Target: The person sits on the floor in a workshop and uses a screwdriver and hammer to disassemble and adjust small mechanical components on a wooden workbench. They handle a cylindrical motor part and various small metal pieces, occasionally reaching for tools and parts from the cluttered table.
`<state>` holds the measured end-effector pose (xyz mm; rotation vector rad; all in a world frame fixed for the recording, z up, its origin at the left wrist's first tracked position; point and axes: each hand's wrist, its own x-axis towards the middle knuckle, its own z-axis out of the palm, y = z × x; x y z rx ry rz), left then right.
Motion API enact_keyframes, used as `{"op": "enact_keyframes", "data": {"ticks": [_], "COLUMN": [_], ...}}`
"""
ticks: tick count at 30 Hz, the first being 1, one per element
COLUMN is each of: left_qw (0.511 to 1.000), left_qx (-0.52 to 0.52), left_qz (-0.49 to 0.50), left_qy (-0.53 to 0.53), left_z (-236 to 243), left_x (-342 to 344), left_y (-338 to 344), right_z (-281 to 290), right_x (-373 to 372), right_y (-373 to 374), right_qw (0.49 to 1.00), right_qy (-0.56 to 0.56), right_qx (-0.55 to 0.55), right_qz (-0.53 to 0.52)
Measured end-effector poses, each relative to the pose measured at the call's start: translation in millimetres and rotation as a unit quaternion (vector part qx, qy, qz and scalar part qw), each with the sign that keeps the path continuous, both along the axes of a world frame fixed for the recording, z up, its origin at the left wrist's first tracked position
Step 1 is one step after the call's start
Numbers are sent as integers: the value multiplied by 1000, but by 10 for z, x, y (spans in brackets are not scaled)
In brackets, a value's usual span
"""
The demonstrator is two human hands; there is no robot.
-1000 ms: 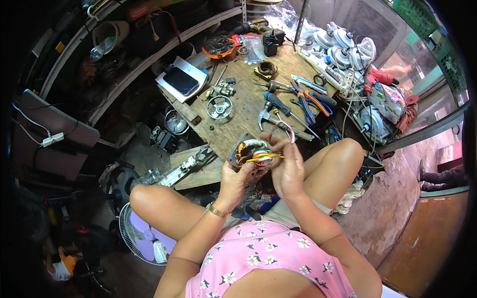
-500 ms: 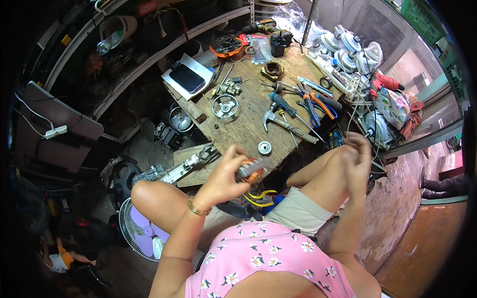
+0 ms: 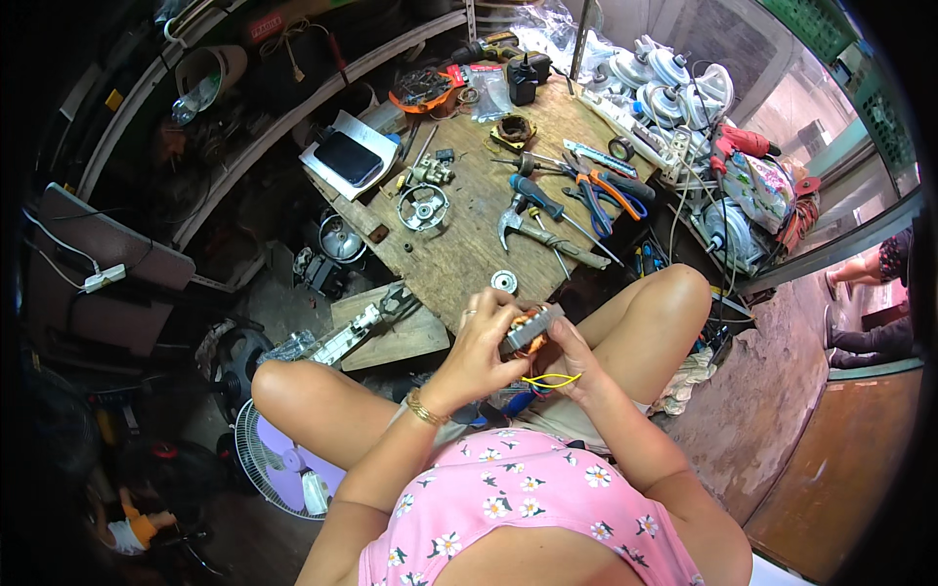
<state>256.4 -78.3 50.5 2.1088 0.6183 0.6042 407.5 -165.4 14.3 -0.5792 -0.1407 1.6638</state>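
Both hands hold a motor stator [image 3: 536, 328] above my lap, with a grey laminated core and copper-coloured windings. My left hand [image 3: 479, 337] wraps its fingers round the stator's left side. On its right side, my right hand [image 3: 576, 361] grips the core with the thumb along the edge. Yellow wires [image 3: 553, 381] loop out below the stator. A small round metal part [image 3: 503, 281] lies on the table's near edge, just beyond my hands. The undersides of the fingers are hidden.
The wooden table [image 3: 440, 266] bears a hammer [image 3: 547, 239], a blue-handled screwdriver [image 3: 537, 197], pliers [image 3: 596, 195], a round metal motor housing [image 3: 422, 208] and a phone [image 3: 349, 159]. Fan motors [image 3: 669, 73] crowd the right side. A purple-bladed fan [image 3: 283, 459] stands at lower left.
My right hand has come in from above my right knee and taken hold of the stator. My left hand has moved right with it. The whole view has shifted slightly.
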Motion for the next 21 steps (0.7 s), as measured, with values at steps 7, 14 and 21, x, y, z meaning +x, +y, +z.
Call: {"op": "enact_keyframes", "data": {"ticks": [7,14,21], "left_qw": [973,973,842], "left_qx": [82,28,-478], "left_qz": [151,206,33], "left_qy": [155,98,-247], "left_z": [-649,-974,-59], "left_x": [28,292,-20], "left_y": [368,356,32], "right_z": [194,411,819], "right_x": [415,529,465], "right_y": [74,162,387], "right_qw": [943,893,875], "right_qy": [-286,-407,-460], "right_qx": [8,46,85], "right_qz": [-170,-189,-129]}}
